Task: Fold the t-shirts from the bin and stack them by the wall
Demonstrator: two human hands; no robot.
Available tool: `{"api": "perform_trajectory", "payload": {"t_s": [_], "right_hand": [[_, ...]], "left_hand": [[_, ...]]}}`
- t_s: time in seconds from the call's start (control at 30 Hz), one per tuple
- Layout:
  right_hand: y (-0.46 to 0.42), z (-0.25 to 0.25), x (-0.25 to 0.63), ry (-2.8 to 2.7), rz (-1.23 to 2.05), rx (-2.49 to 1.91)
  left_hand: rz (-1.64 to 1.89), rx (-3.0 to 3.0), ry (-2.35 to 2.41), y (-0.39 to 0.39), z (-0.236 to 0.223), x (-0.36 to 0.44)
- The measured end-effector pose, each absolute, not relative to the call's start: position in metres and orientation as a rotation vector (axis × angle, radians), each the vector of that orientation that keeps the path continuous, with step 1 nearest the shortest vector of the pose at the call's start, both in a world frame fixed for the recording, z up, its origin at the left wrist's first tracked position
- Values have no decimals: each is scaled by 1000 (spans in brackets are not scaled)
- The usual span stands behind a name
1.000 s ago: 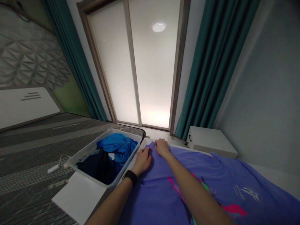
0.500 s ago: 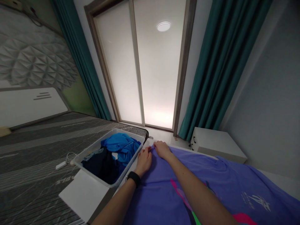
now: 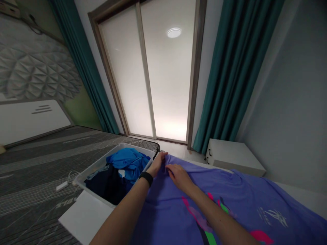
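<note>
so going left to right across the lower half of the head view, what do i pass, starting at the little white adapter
White adapter → clear bin of clothes → left hand → right hand → white cabinet

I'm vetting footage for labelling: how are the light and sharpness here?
Head view: frosted door glows brightest near its bottom, round glare higher up; right-hand wall dim; navy clothes lose detail; purple cloth shadowed beside the left hand; its white print soft; picture edges stretched.
</note>
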State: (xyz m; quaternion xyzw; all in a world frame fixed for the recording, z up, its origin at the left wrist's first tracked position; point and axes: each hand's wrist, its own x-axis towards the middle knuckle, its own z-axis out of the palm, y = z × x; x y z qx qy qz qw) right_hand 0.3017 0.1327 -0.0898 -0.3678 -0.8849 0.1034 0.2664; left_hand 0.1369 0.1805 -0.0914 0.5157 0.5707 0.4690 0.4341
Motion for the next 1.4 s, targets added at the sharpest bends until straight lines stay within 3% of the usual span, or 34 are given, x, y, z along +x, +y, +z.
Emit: {"api": "perform_trajectory", "payload": {"t_s": [0.2, 0.47, 0.6, 0.87, 1.13, 1.23, 1.4], "right_hand": [[106, -90, 334, -2463, 340, -999], [109, -107, 410, -2415, 46, -1534], [93, -119, 433, -2477, 64, -1631], [55, -113, 441, -2519, 184, -1717], [89, -113, 435, -2393, 111, -1927], [101, -119, 437, -2357, 73, -1966], [107, -130, 442, -2370, 43, -1915]], "left_hand": [[1232, 1298, 1483, 205, -100, 138], [1268, 1506, 1612, 217, -110, 146], [1327, 1605, 1656, 222, -103, 141], [1279, 1640, 1705, 228, -105, 150], [1210, 1840, 1728, 177, -104, 165], [1093, 2076, 1601, 134, -104, 169], [492, 2501, 1543, 74, -113, 170]]}}
